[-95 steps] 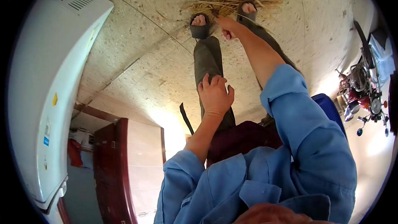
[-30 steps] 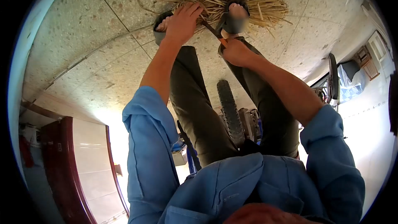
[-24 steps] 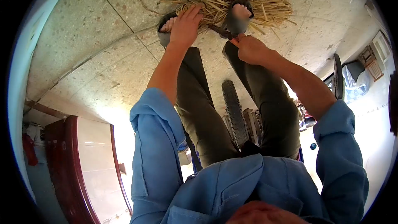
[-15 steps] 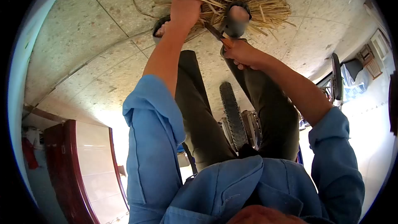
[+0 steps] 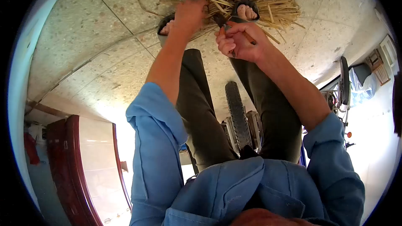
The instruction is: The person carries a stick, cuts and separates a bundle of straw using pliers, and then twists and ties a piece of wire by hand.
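My right hand (image 5: pixel 245 42) is closed around a pair of pliers (image 5: pixel 222 32) with orange handles and a dark head. The handles are spread apart, and the head points toward the near end of a straw bundle (image 5: pixel 276 10) on the floor. My left hand (image 5: pixel 189 14) is at the bundle's left end, its fingers curled downward and blurred. What those fingers grip, if anything, is hidden. Loose stalks stick out between the two hands. My feet in dark sandals (image 5: pixel 247 10) are close by, the right one against the straw.
Speckled floor tiles (image 5: pixel 83 46) surround the straw. Beneath me, between my legs, shows a black tyre (image 5: pixel 237 113). A dark red wooden piece of furniture (image 5: pixel 67 163) stands at left. Vehicle parts (image 5: pixel 343 83) and a small wooden stool (image 5: pixel 379 67) are at right.
My right hand has moved up and left, turning so the pliers' handles now show spread apart. My left hand has shifted slightly and is more blurred.
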A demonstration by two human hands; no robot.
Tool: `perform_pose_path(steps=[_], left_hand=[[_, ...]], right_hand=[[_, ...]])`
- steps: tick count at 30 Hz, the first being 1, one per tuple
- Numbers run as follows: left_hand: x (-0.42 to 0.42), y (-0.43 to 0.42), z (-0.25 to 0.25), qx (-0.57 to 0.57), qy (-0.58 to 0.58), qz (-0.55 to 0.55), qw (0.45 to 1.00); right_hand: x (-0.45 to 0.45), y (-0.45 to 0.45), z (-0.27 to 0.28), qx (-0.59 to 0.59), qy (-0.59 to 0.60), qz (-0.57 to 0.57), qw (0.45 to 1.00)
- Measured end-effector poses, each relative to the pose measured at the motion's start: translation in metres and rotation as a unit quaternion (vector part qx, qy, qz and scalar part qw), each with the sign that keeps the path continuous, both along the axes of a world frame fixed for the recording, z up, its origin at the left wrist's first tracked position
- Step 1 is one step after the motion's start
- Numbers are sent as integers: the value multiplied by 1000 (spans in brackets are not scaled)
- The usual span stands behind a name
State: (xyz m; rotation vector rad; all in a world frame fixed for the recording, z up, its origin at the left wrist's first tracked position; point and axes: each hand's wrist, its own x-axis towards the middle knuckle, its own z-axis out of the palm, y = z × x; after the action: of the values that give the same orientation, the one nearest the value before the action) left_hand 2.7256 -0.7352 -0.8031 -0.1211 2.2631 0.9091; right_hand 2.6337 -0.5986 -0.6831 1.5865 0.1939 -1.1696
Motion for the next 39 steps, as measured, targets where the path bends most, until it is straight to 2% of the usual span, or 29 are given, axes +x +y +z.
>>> perform_pose_path(steps=[2,4,6,7,9,10,11,13,14,16,17,18,20,21,24,25,26,28,30,31,32,33,34,36,38,39], left_hand=[[0,2,5,-7,-4,4,1000],[8,10,14,-10,-14,10,1000],[11,17,25,-43,84,77,992],[7,18,26,-43,92,79,992],[1,13,26,-45,-42,20,998],[6,11,23,-48,-38,22,998],[13,12,15,-50,-13,15,999],[16,10,7,-47,11,4,999],[20,11,5,-45,3,5,999],[18,9,10,-47,62,-21,997],[18,8,10,-25,42,0,999],[19,11,5,-25,44,0,999],[29,19,3,-55,86,17,995],[30,22,5,-51,87,20,995],[27,26,6,-81,74,37,993],[29,28,6,-70,74,58,993],[31,28,4,-59,75,79,992],[28,30,7,-53,73,111,990],[30,34,8,-43,68,144,986],[33,36,7,-41,118,170,977],[36,39,7,-38,167,196,966],[37,41,11,-34,164,196,966],[36,40,16,-48,189,191,962],[35,34,25,-63,210,185,958],[34,29,33,-73,260,195,943],[34,30,37,-72,258,195,944]], right_hand=[[-5,-2,-1,18,-49,-34,998],[-10,-6,-9,17,-44,-43,998],[-9,-10,-8,16,-30,-50,998],[-7,-12,-8,4,-1,-8,1000],[0,-3,-8,-38,30,66,997],[2,0,-4,-40,35,67,996],[4,7,1,-48,67,205,975],[-5,5,20,-46,108,449,886],[-4,13,17,-47,100,449,886],[-5,26,9,-182,144,576,784],[-5,30,9,-228,155,647,711],[-7,27,12,-227,156,648,710],[-8,23,24,-273,310,717,561],[-9,22,29,-260,385,696,548],[-21,15,16,-235,443,700,509],[-32,3,13,-246,371,745,497],[-40,-4,7,-245,374,746,494],[-49,-11,0,-259,299,833,386],[-44,-1,-5,-238,392,804,379],[-41,2,-12,-233,377,843,305],[-39,7,-17,-231,367,860,268],[-39,8,-19,-228,355,876,232],[-45,-4,-17,-251,288,875,297],[-52,-12,-17,-276,218,863,361],[-61,-5,-23,-322,163,786,502],[-62,-5,-24,-307,171,796,492]])
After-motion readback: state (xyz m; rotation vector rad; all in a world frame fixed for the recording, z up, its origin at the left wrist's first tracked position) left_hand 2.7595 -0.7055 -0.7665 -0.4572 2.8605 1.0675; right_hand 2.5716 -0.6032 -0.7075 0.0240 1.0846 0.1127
